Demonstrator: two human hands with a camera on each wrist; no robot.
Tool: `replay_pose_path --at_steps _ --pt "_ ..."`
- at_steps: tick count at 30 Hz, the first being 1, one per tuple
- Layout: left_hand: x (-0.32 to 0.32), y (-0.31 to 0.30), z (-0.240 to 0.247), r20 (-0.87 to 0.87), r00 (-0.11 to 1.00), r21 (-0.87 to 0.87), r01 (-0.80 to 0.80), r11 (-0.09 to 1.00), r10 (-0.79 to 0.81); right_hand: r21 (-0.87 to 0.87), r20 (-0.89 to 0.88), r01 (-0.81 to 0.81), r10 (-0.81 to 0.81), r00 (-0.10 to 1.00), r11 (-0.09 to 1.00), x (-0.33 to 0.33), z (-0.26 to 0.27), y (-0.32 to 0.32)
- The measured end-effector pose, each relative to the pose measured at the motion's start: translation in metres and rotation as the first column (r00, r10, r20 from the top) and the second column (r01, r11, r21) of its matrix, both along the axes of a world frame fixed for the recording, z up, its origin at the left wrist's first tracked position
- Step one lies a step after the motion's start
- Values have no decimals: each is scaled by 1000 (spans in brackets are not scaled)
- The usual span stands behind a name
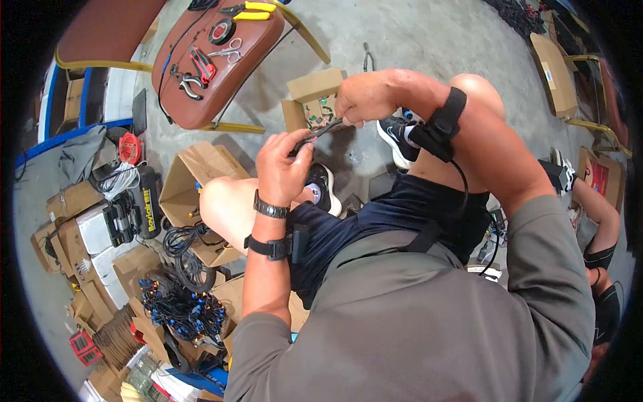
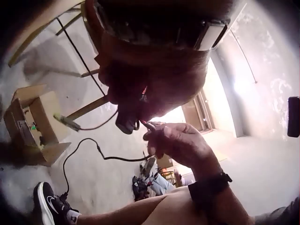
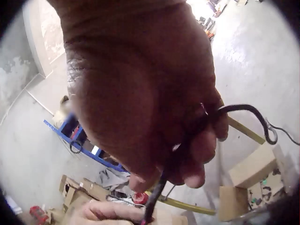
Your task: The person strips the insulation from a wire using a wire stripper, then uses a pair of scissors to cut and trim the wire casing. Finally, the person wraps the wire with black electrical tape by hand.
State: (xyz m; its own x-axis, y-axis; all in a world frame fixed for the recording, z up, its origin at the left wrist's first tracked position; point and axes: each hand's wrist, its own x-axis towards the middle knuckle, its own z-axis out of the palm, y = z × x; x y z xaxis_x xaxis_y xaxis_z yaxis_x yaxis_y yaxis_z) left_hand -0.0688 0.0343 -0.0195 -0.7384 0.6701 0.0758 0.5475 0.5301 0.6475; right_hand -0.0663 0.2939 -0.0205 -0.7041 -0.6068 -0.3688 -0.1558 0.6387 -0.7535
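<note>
A thin black cable [image 1: 326,128] runs between the two hands in front of the knees. My right hand [image 1: 365,97] grips it with curled fingers; in the right wrist view the cable [image 3: 161,187] crosses the palm and loops out on the far side. My left hand [image 1: 282,167] pinches the other end between thumb and fingers, and a bit of pink shows there. In the left wrist view a dark rounded piece [image 2: 125,120] juts out from the left fingers, which are in shadow. From there a thin lead hangs with a small greenish end piece [image 2: 68,122].
An open carton [image 1: 315,84] with small green pieces stands on the floor ahead. On the brown chair seat [image 1: 221,87] lie scissors [image 1: 229,51], a black tape roll [image 1: 222,31], a red cutter [image 1: 202,65] and pliers [image 1: 189,86]. Bundled cables [image 1: 181,308] and cartons crowd the left; another person sits right.
</note>
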Motion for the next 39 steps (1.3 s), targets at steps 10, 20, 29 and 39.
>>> replay_pose_path --at_steps 10,20,29,39 --pt "10 13 21 -208 975 28 83 996 -75 115 -179 -29 49 983 993 12 -1 -6" --pt "19 6 -25 470 867 192 -285 939 167 128 -527 161 -71 847 979 16 1 -5" --pt "19 15 -12 969 239 197 -589 784 -64 12 -652 214 -155 742 977 18 -5 -5" --pt "8 7 -13 450 869 235 -339 911 207 -98 -509 448 -431 745 889 1 -14 24"
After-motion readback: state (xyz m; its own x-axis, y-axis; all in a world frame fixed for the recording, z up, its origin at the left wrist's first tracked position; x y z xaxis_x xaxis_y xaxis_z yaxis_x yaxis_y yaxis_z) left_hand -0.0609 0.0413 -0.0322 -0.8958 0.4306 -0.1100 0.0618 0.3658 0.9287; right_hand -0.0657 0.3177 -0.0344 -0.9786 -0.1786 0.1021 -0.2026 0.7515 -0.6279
